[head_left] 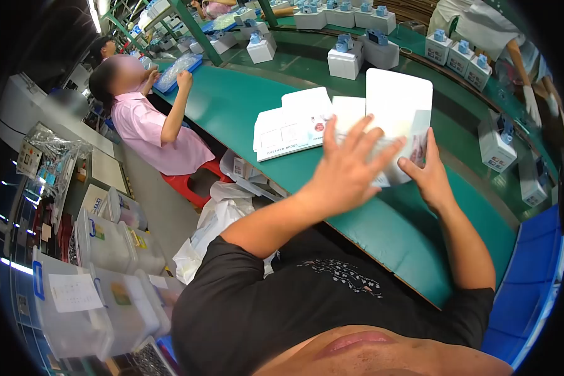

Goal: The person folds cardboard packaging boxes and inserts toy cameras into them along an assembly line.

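Observation:
A white printed carton (pixel 395 116) with its top flap raised stands over the green table. My right hand (pixel 429 175) grips its right side, thumb on the near face and fingers behind. My left hand (pixel 351 166) is spread with fingers apart, in front of the carton's left part; whether its fingertips touch the carton I cannot tell. Flattened white cartons (pixel 291 128) with printed pictures lie stacked on the table, just left of my left hand.
Beyond the green table (pixel 232 103), a conveyor carries white boxes (pixel 344 59) topped with blue items. A co-worker in pink (pixel 156 128) sits at the left. Plastic bins (pixel 75 301) stand at lower left, a blue crate (pixel 523 282) at right.

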### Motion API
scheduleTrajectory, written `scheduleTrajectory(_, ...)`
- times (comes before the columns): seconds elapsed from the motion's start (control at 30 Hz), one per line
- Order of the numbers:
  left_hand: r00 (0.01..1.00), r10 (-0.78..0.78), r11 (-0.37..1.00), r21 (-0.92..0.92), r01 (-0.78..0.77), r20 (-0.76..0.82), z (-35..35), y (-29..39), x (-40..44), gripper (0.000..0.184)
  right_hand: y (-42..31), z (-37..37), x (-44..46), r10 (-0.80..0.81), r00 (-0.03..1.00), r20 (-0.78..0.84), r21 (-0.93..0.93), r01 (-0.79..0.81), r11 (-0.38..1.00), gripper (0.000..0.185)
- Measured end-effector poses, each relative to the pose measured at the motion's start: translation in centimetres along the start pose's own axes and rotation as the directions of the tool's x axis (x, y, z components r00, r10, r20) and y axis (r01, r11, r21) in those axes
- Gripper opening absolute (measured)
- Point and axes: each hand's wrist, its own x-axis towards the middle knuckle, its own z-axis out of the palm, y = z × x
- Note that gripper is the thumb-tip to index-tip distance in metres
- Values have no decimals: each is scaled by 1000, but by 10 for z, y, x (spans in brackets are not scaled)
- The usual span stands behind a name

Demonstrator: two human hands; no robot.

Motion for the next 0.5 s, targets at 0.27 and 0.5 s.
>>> scheduleTrajectory(0.27,982,91,963,-235,-129,-164,27,19,2,101,-9,-11,-19,-43,997,63,243,26,970,83)
scheduleTrajectory(0.5,867,-447,178,-928,327,220,61,-7,-18,101,5,-36,-25,22,985,171,415,-92,905,53)
